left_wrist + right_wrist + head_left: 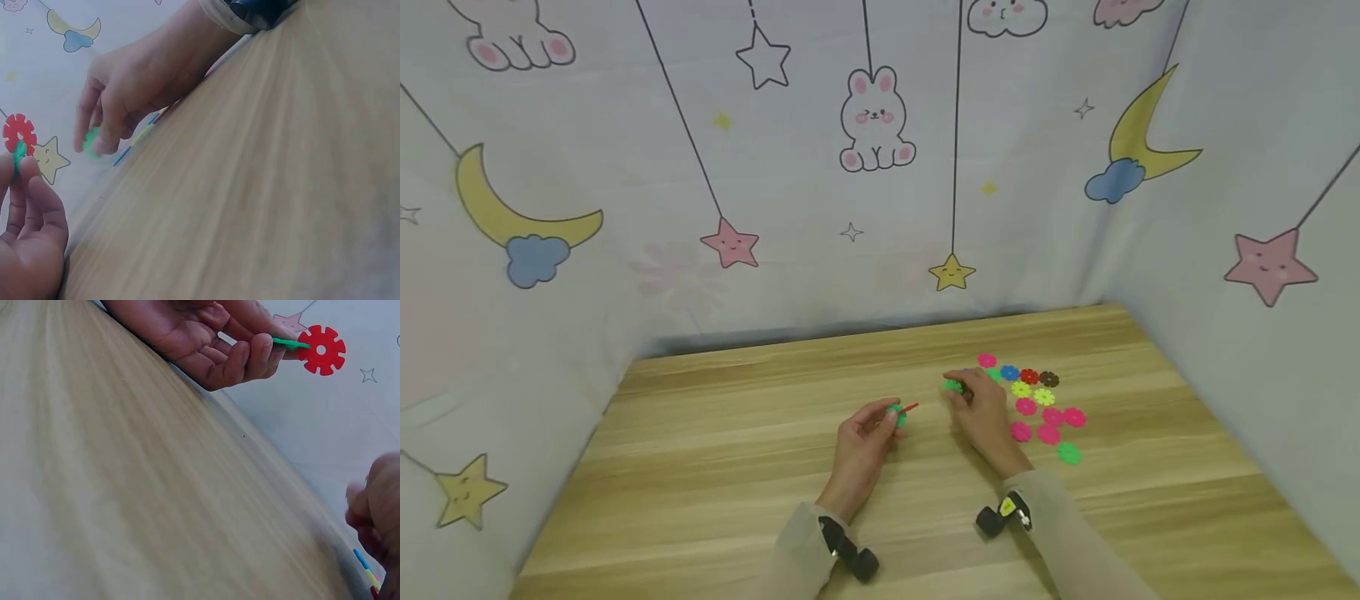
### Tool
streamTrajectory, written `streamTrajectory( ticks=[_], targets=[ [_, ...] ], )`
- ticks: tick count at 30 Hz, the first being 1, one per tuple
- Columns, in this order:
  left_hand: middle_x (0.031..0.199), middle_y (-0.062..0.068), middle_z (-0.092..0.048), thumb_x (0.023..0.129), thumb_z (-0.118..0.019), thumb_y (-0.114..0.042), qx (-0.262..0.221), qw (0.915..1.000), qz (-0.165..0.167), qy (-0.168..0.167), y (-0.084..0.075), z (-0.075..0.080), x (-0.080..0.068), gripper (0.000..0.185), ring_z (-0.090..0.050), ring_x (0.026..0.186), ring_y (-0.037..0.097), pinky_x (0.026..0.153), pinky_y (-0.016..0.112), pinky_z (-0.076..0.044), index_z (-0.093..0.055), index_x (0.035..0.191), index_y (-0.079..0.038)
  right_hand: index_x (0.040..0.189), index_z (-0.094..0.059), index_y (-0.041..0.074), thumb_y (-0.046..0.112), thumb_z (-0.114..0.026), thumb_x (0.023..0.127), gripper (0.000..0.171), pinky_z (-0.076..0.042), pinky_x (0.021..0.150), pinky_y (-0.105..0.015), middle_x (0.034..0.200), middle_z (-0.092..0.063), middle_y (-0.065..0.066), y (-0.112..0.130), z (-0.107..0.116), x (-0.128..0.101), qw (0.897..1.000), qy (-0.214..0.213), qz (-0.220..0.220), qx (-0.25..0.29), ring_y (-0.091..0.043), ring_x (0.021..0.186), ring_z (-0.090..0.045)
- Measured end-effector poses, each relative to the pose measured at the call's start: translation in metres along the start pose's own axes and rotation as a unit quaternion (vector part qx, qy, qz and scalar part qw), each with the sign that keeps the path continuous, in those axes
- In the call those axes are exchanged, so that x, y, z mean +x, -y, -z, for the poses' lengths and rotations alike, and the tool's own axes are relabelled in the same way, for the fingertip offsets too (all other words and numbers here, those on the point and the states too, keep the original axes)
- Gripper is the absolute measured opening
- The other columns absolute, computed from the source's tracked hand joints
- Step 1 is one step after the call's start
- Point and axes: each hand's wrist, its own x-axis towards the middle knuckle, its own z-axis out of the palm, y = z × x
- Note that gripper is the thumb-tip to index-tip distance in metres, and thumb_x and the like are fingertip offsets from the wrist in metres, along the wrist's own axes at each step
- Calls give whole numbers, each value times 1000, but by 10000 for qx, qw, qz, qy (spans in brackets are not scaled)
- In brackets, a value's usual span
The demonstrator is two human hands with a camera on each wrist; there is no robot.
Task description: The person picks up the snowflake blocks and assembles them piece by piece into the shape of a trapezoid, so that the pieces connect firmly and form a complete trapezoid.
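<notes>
Green disc [902,420] joined to a red disc [320,360] is pinched in the left hand [861,450]; the right hand [985,414] pinches another green disc [91,144] (beside the scattered discs [1044,397]). Best align both squarely before pressing.

The hands, left [859,446] and right [987,410], both pinch between thumb and fingers.

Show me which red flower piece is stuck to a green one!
The red piece by the left hand: it's slotted into the green piece held there. The other red piece lies on the table between a blue piece and a brown piece.
</notes>
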Motion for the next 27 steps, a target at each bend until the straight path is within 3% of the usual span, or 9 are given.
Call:
streamTrajectory(
  ticks=[4,7,12,19,27],
  targets=[
    [104,3,-68,94,-71,-23,151,9998,-36,-96,1,1,2,41,-64,85,13,75,22,-55,-64,128,0,121,-71,12,22,-71,95,27,-51,55,-27,76,-68,1,7,3,-8,9956,371,-149,842,-11,62,-63],
    [101,3,-70,94,-72,-26,363,9992,-42,-148,1,0,2,39,-64,84,13,75,23,-56,-68,124,-2,128,-67,13,29,-66,99,34,-51,50,-28,73,-68,-2,14,4,-19,9840,768,-439,1548,-14,56,-65],
    [98,6,-72,94,-72,-29,750,9970,-102,-155,-1,1,-1,32,-66,82,16,76,27,-58,-72,115,-4,134,-63,6,17,-60,102,34,-53,52,-29,78,-67,-14,27,5,-33,9657,1048,-572,2305,-26,57,-66],
    [96,7,-73,95,-71,-22,775,9969,-130,-36,-3,0,-4,27,-68,84,19,75,29,-59,-70,113,-1,132,-63,7,2,-56,101,31,-52,49,-30,77,-62,-21,64,21,-37,9602,627,-738,2618,-37,57,-60],
    [92,7,-72,94,-72,-22,772,9969,-101,74,-2,-1,-2,27,-67,77,15,71,25,-58,-71,112,-1,128,-65,4,-1,-57,100,30,-50,45,-28,75,-61,-26,64,22,-35,9549,433,-438,2904,-36,52,-58]
  ],
)
